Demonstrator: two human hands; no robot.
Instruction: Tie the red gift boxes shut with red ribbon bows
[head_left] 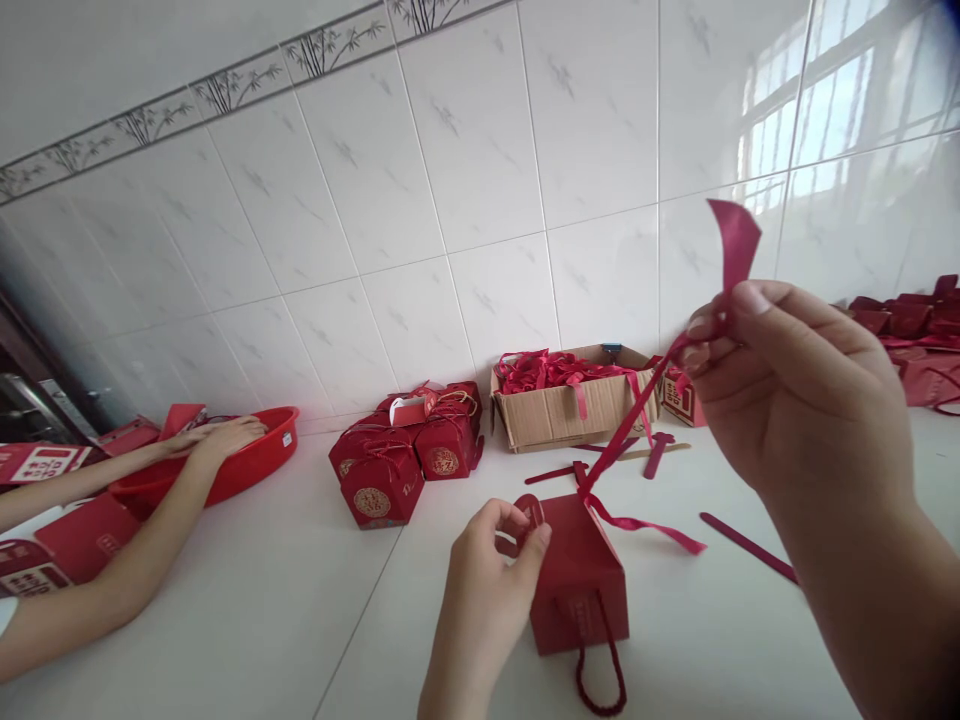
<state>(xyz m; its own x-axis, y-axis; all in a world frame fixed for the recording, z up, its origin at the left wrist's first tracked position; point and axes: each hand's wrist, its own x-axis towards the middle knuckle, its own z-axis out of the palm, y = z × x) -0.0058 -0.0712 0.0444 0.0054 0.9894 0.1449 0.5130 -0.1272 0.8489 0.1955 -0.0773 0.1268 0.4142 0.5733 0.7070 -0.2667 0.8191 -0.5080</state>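
Observation:
A small red gift box (581, 580) with a cord handle lies on the white tiled floor in front of me. My left hand (487, 580) pinches the rounded flap at the box's top left edge. My right hand (787, 390) is raised above and to the right, fingers closed on a red ribbon (637, 410). The ribbon runs taut from the box top up to that hand, and its free end sticks up above my fingers. Another tail of ribbon trails right of the box on the floor.
A cardboard carton (570, 410) full of red ribbons stands by the wall. Finished red boxes (409, 450) cluster left of it; more pile at far right (915, 330). Another person's arms (135, 520) reach into a red basin (247, 460) at left. Loose ribbon strips (750, 545) lie about.

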